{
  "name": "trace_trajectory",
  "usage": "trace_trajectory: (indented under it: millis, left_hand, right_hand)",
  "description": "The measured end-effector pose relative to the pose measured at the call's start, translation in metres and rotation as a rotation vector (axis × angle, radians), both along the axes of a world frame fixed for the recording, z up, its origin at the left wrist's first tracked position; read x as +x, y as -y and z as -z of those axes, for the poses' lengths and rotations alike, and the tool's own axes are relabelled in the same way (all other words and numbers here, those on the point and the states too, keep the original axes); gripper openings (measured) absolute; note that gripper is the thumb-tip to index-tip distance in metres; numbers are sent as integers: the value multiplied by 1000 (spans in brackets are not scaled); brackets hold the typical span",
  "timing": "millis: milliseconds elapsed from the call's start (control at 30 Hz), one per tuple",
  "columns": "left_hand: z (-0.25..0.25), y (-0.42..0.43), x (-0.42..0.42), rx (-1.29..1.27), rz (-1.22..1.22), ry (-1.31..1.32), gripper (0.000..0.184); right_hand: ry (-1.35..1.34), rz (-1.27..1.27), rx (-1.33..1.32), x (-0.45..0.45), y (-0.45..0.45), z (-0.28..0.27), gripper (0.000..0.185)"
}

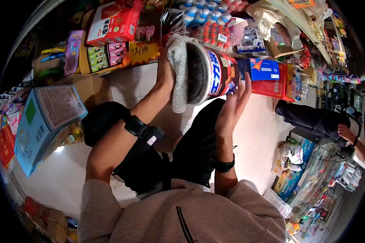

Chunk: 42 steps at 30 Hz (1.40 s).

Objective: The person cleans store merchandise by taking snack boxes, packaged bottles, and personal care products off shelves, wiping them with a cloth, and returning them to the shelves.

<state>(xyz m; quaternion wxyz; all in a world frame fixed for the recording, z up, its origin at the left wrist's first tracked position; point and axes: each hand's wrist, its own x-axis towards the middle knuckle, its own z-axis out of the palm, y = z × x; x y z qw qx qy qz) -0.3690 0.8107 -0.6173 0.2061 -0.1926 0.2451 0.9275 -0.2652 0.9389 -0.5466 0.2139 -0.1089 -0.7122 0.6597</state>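
A large round tub (223,75) with a white rim, blue characters and a dark label lies tilted on its side between my hands. My left hand (165,71) holds a grey fluffy cloth (178,73) against the tub's dark end. On the tub's other side, my right hand (233,105) has its fingers spread, with the fingertips at the label. Whether the right fingers press on the tub is hard to tell.
A blue box (263,69) and red box (269,87) lie right of the tub. Red-capped bottles (215,34) and a red carton (113,24) stand ahead. A light-blue carton (42,121) is at left. Another person (316,119) is at right, beside a glass counter (312,174).
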Motion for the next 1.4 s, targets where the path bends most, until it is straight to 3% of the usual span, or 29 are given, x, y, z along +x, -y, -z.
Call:
trace_trajectory:
  millis: [33,100,133,167,233,367,467,600,733,833,1000,1100,1233,1367,1400]
  left_hand:
    - [4,-1,-1,-1,-2,3,41]
    - [23,-8,-3,-211,-21,-255,36]
    - [31,-11,-1,-317,-71,-348,35]
    - [40,-14,-6,-178,-10,-305,38]
    - [-6,0,7,-519,-30,-304,35]
    - [-10,7,6,-582,-77,-331,34]
    - [-9,4,10,-921,-263,-546,28]
    - [-19,3,11,-838,-299,-653,32]
    - [-38,5,14,-778,-167,-725,34]
    - [-55,4,25,-938,-136,-853,36]
    - [-52,3,35,-937,71,-939,50]
    - [-51,0,45,-1026,39,-1136,50]
    - [-40,-8,53,-1113,-50,-1249,46]
    - [-34,-4,48,-1158,17,-954,40]
    - [-32,-4,42,-1063,36,-869,42]
  right_hand:
    - [15,50,-225,-1,-6,5,60]
    - [75,-67,-665,0,-20,15,54]
    - [134,-9,-654,3,-21,16,53]
    - [114,-37,-633,5,-20,16,54]
    - [81,-162,-769,14,-23,27,56]
    - [64,-290,-711,15,-19,24,73]
    - [62,-380,-683,7,-24,32,74]
    - [167,-226,-611,0,-12,27,79]
    - [228,-130,-640,1,-5,46,69]
    - [203,-38,-788,-3,3,44,63]
    - [223,124,-881,-15,-10,46,51]
    - [133,15,-926,-23,-22,41,48]
    - [107,72,-934,-32,-37,34,54]
    - [50,-16,-1125,-32,-41,27,64]
    - [29,-49,-1130,-32,-42,24,64]
